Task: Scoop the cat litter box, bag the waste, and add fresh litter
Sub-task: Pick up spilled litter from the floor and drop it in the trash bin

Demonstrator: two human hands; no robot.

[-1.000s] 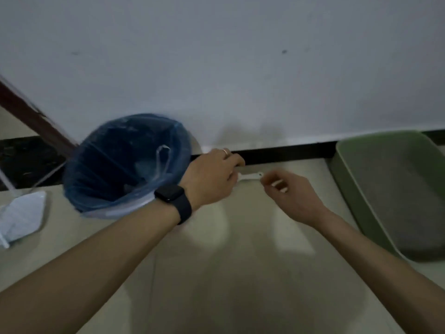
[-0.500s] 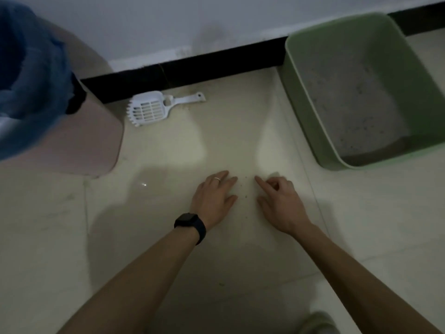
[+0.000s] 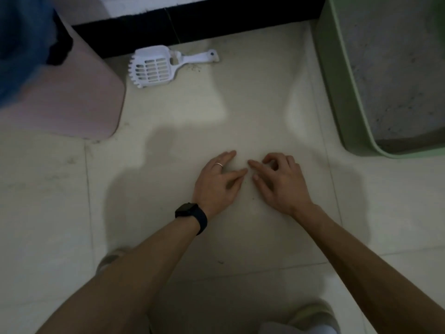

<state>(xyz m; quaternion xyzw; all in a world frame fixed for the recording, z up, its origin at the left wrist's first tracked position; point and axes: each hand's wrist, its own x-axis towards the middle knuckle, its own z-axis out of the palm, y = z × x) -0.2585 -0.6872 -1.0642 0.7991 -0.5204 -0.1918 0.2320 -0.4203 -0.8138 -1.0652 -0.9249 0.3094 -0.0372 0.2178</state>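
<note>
The white slotted litter scoop [image 3: 159, 66] lies on the tiled floor by the black skirting, handle pointing right. The green litter box [image 3: 337, 92] with grey litter stands at the right. A pink bin [image 3: 72, 104] lined with a blue bag [image 3: 21, 44] stands at the left. My left hand [image 3: 216, 184], with a ring and a black watch, lies flat on the floor with its fingers straight. My right hand [image 3: 279, 182] is next to it, index finger and thumb stretched toward the left fingertips, the other fingers bent. A few dark litter grains lie on the tile between and below the hands.
The black skirting board [image 3: 216, 18] runs along the wall at the top. Some grit lies on the floor near the scoop's handle. My shoes [image 3: 313, 317] show at the bottom edge. Bare floor tiles spread between the bin and the litter box.
A second ago both hands were up at the scoop's handle beside the bin. The scoop now lies on the floor and both hands have come down to the tile nearer me.
</note>
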